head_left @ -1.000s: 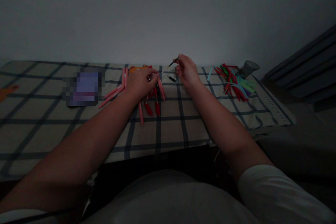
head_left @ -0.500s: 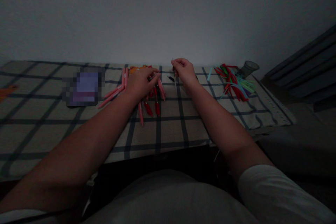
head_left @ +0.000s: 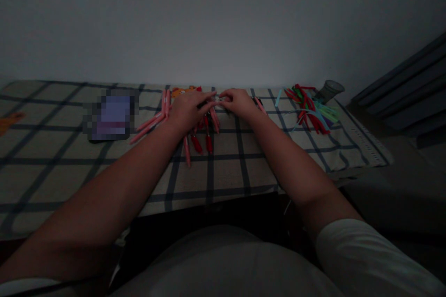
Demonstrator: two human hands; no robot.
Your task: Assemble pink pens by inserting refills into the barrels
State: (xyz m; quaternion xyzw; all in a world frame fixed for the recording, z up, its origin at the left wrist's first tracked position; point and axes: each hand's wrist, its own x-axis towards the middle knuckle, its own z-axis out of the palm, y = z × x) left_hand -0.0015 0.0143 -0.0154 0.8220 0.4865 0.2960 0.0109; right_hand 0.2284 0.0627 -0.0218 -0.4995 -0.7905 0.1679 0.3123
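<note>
Dim; left hand (head_left: 188,107) and right hand (head_left: 240,102) nearly meet over a small pale item (head_left: 218,99), too blurred to identify, can't tell either grip; pink sticks (head_left: 187,151) partly hidden under left hand, uncountable; two red tips (head_left: 209,144) visible; one cup (head_left: 330,90), contents unclear

Centre partly blocked, left mosaicked, edges cropped.
Left hand (head_left: 190,106) hides upper ends of slim pink and red sticks (head_left: 208,144), centre, and part of a flat orange patterned piece (head_left: 184,91). Small pale bit (head_left: 218,99) between its fingertips and the right hand (head_left: 240,102): too dim to identify, grip unclear. Right wrist covers part of a thin pink stick (head_left: 260,104). Dark-edged rectangular slab (head_left: 116,111), left: pixelated. Flat orange object (head_left: 9,123) cut by left edge, dark ridged panel (head_left: 407,79) by right.
</note>
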